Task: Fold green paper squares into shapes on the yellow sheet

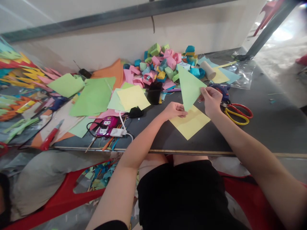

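Note:
A light green paper triangle (190,87) is raised over the table, its long edge upright on the left. My right hand (211,98) pinches its right corner. At its lower tip is my left hand (176,111), fingers closed around that corner. Under both hands a yellow paper square (190,126) lies on the dark table, one corner pointing toward me. Scissors with red and yellow handles (238,114) lie just right of my right hand.
Folded paper pieces (165,65) are heaped at the back by a cardboard tube (207,70). Green sheets (93,95), a pale yellow sheet (133,99) and a purple power strip (107,126) lie left. A person's leg (40,182) shows at lower left.

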`<state>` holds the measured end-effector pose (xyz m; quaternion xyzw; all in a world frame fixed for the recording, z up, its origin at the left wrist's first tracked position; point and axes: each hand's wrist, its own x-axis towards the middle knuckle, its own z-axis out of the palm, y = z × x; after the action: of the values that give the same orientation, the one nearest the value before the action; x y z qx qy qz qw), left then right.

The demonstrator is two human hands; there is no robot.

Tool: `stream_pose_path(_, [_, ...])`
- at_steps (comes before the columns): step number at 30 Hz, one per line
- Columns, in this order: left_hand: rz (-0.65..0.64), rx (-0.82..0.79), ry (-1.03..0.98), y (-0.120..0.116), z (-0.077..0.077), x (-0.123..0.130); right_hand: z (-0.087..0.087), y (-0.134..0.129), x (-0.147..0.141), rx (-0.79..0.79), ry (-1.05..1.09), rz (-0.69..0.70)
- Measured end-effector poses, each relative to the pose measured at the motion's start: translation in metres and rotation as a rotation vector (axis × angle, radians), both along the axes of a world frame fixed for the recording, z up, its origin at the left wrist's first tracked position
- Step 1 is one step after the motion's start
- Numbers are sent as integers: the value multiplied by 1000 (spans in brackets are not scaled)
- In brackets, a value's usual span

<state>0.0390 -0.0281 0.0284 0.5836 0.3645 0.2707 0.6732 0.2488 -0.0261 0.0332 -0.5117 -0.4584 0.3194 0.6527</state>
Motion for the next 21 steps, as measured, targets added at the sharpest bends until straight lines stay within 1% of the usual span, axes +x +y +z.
stream_pose_path(5, [-43, 2, 8, 0, 9, -4, 1, -1, 1, 5, -7, -1])
stream_pose_path(7, [-80, 0, 14, 0, 13, -7, 2, -2, 0, 5, -5, 2])
stream_pose_path(9, [-137, 0, 42, 1, 14, -9, 2, -3, -2, -5, 5, 18])
stream_pose_path(10, [-140, 14, 53, 3, 13, -10, 3, -3, -3, -15, 15, 31])
stream_pose_path(11, [-111, 39, 55, 5, 10, -10, 3, -4, -4, -31, 28, 47])
stream_pose_path(12, [-52, 73, 49, 7, 8, -11, 3, -4, -5, -50, 42, 65])
stream_pose_path(14, [126, 161, 18, 13, 1, -12, 3, -5, -8, -90, 59, 105])
stream_pose_path(16, [242, 264, 20, 17, -2, -14, 3, -5, -10, -115, 58, 146])
stream_pose_path(18, [296, 388, 28, 18, -2, -16, 3, -6, -11, -124, 51, 178])
stream_pose_path(21, [355, 556, -19, 17, 3, -17, 6, -8, -11, -133, 42, 222])
